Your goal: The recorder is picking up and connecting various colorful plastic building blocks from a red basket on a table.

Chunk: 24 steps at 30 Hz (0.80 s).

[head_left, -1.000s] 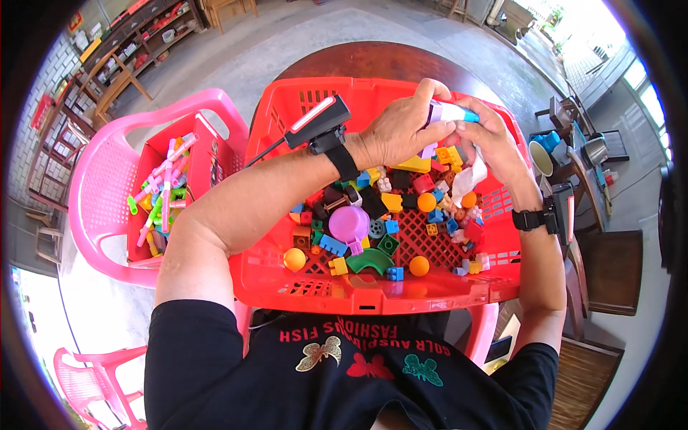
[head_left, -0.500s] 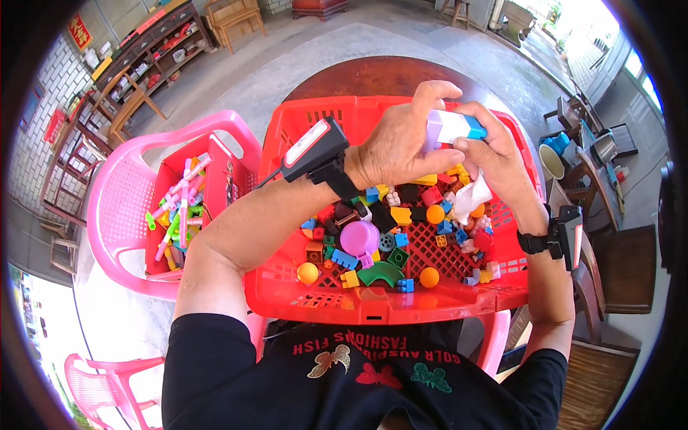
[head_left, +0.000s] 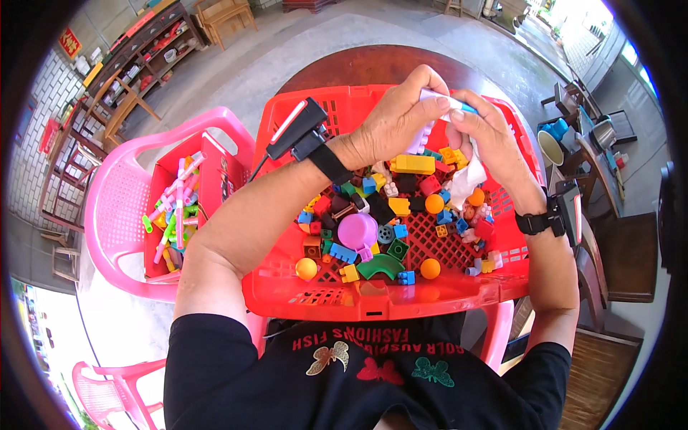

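Note:
Above the far right of a red plastic basket (head_left: 315, 309), both my hands are together at a lavender, white and blue toy block (head_left: 421, 137). My left hand (head_left: 401, 118) is closed on its lavender part, thumb on top. My right hand (head_left: 494, 140) pinches at the blue end, and a crumpled white cloth or tissue (head_left: 469, 178) hangs from its fingers. Below, the basket holds many loose toy bricks, a purple toy cup (head_left: 357, 233), a green curved piece (head_left: 381, 266) and several orange balls (head_left: 430, 269). Fingers hide much of the held block.
To the left, a pink plastic chair (head_left: 107, 204) carries a red box (head_left: 161, 179) of colourful toy sticks (head_left: 179, 197). The basket rests over a round brown table (head_left: 380, 63). At the right are wooden chairs (head_left: 620, 251) and a metal pot (head_left: 604, 134).
The held block has turned and tilted, showing less of its white and blue parts. My fingers have closed in around it, and my left wrist has rotated.

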Each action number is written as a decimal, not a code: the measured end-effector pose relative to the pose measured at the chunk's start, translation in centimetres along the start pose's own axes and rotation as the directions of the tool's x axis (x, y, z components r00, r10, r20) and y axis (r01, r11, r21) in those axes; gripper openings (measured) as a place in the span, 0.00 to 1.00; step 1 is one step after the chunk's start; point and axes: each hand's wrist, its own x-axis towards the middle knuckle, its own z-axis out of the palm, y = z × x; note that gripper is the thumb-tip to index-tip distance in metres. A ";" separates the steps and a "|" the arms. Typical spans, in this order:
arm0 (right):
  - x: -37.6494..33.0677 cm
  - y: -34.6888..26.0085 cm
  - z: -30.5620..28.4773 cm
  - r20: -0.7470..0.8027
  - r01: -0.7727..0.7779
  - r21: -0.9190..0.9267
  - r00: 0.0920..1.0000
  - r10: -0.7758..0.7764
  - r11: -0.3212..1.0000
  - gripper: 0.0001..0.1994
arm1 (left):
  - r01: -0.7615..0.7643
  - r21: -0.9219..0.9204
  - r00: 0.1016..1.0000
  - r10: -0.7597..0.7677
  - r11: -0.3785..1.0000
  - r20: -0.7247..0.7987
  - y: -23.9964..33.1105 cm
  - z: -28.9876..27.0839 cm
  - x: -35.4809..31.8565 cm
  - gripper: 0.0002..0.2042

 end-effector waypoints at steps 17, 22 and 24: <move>-0.1 0.8 1.6 0.026 -0.103 0.096 0.995 0.101 0.990 0.12 | 0.148 -0.082 0.988 -0.151 0.986 -0.036 0.1 -0.6 0.4 0.15; -0.1 0.6 1.4 -0.004 -0.079 0.037 0.997 0.079 0.996 0.11 | 0.191 -0.103 0.981 -0.192 0.976 -0.003 0.7 -0.7 0.5 0.16; -0.2 0.5 1.2 -0.016 -0.070 0.017 0.997 0.071 0.997 0.10 | 0.177 -0.062 0.984 -0.178 0.982 -0.010 0.8 -0.8 0.5 0.16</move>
